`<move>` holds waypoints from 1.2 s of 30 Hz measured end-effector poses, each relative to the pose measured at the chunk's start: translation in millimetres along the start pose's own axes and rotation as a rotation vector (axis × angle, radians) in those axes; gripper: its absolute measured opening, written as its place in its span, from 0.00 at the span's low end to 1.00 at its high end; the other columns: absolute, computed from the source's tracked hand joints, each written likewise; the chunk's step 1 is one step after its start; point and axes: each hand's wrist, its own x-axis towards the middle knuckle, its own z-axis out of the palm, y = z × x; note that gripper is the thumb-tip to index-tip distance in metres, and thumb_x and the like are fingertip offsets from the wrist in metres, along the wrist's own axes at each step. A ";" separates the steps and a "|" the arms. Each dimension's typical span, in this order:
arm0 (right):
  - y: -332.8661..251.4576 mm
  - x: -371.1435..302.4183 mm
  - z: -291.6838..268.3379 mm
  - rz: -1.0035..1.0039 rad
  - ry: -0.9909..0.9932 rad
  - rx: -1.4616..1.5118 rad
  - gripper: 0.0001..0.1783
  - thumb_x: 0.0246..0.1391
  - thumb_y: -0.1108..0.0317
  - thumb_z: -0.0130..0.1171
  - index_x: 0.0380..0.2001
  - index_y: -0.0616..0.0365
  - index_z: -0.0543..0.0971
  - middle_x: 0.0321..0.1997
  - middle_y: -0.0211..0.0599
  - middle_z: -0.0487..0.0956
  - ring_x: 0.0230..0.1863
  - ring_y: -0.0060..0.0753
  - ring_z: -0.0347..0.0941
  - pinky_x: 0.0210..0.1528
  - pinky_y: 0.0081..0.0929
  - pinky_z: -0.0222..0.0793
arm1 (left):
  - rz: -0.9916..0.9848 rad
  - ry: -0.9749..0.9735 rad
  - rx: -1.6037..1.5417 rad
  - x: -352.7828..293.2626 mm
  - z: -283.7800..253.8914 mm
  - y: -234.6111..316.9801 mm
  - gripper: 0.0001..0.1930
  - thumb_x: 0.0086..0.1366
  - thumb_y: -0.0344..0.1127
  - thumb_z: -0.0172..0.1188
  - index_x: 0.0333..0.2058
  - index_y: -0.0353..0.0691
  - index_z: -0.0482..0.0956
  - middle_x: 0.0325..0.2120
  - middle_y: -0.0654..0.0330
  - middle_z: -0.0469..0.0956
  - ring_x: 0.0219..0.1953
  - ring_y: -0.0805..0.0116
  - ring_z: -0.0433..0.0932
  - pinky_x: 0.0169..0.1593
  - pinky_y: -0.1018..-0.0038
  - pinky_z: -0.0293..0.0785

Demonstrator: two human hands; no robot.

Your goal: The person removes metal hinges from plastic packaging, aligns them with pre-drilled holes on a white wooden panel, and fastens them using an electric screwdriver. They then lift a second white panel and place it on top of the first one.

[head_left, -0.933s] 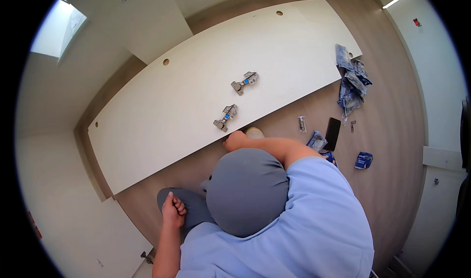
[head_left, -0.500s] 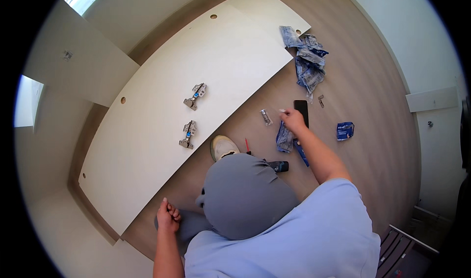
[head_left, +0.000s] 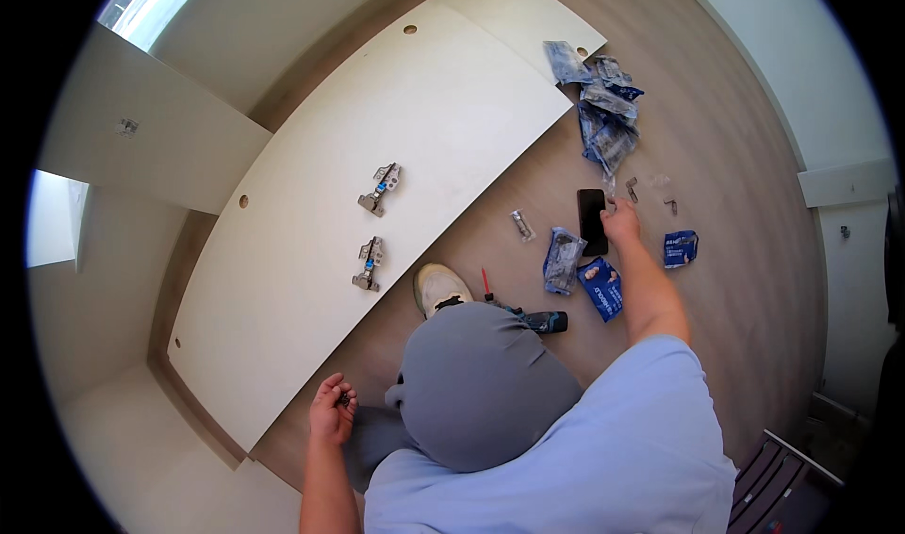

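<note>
My left hand (head_left: 333,410) is raised beside my left knee, its fingers curled around small dark pieces, too small to name. At the right edge of a black phone (head_left: 592,221), my right hand (head_left: 619,221) is held with the fingers curled together; anything in them is hidden. Left of the phone lies a small clear packet (head_left: 522,226) with metal inside. A filled clear-and-blue packet (head_left: 564,261) and a blue packet (head_left: 602,289) lie just nearer. Two small metal pieces, one bent (head_left: 632,190) and one thinner (head_left: 670,206), rest beyond my right hand near a clear plastic scrap (head_left: 660,180).
Two metal cabinet hinges (head_left: 380,190) (head_left: 369,263) lie on a large white panel (head_left: 452,100). Crumpled plastic bags (head_left: 606,115) are heaped at its right corner. A red-tipped screwdriver (head_left: 486,282) and a dark power tool (head_left: 542,321) lie by my shoe (head_left: 441,287). Another blue packet (head_left: 680,248) sits farther right.
My right hand has moved right from above the filled packet to the phone, without the clear plastic it held. A plastic scrap and a second metal piece now show on the floor. My left hand has turned.
</note>
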 end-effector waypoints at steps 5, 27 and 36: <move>-42.9 -7.7 6.7 -0.252 -0.143 -0.011 0.19 0.53 0.65 0.63 0.49 0.51 0.82 0.57 0.40 0.78 0.57 0.48 0.76 0.61 0.39 0.71 | -0.098 -0.036 0.025 11.7 4.2 -18.5 0.10 0.71 0.27 0.50 0.48 0.39 0.76 0.36 0.58 0.79 0.37 0.63 0.80 0.41 0.70 0.82; -245.0 -177.8 59.2 -1.152 -0.508 0.226 0.15 0.52 0.68 0.61 0.45 0.53 0.81 0.54 0.38 0.79 0.57 0.47 0.74 0.59 0.40 0.73 | 0.731 0.346 0.935 -26.0 -102.8 -63.5 0.19 0.74 0.37 0.53 0.23 0.34 0.66 0.17 0.58 0.64 0.23 0.72 0.60 0.27 0.68 0.62; -81.0 -262.9 47.7 -0.844 -0.613 -0.127 0.44 0.47 0.51 0.69 0.68 0.44 0.65 0.70 0.44 0.67 0.70 0.49 0.64 0.69 0.51 0.57 | 0.697 0.308 1.018 -18.9 -120.3 -59.3 0.21 0.75 0.40 0.51 0.23 0.34 0.64 0.17 0.56 0.62 0.22 0.69 0.60 0.27 0.66 0.61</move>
